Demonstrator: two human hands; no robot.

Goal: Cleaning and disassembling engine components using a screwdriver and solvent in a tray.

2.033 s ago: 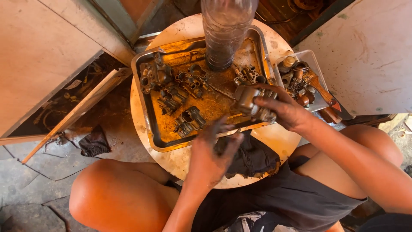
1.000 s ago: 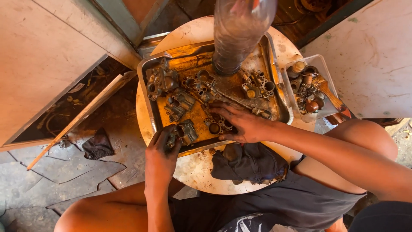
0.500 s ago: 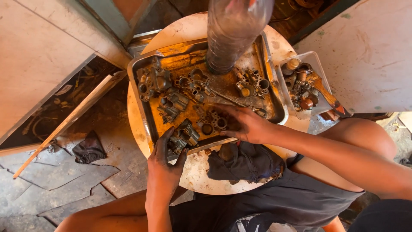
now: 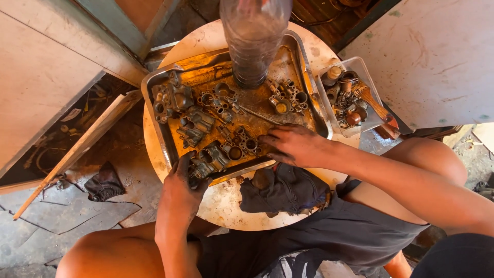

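Note:
A metal tray (image 4: 154, 118) sits on a round pale table top (image 4: 226, 206) and carries several greasy carburettor bodies and small metal parts. My left hand (image 4: 182, 188) grips a dark carburettor body (image 4: 206, 162) at the tray's near edge. My right hand (image 4: 290, 144) rests palm down on the tray's near right corner, fingers spread toward small round parts (image 4: 242, 146); I cannot tell whether it holds anything. A clear plastic bottle (image 4: 254, 38) with dark liquid stands at the tray's far side.
A dark oily rag (image 4: 283, 190) lies on the table just below the tray. A small clear plastic box (image 4: 360, 67) of metal parts and a wooden-handled brush (image 4: 375, 103) sits to the right. Pale boards flank both sides; a dark rag (image 4: 103, 183) lies on the cracked floor at left.
My left hand came onto the tray's near edge and took hold of a carburettor body. My right hand left the tray's right side and settled on its near right corner.

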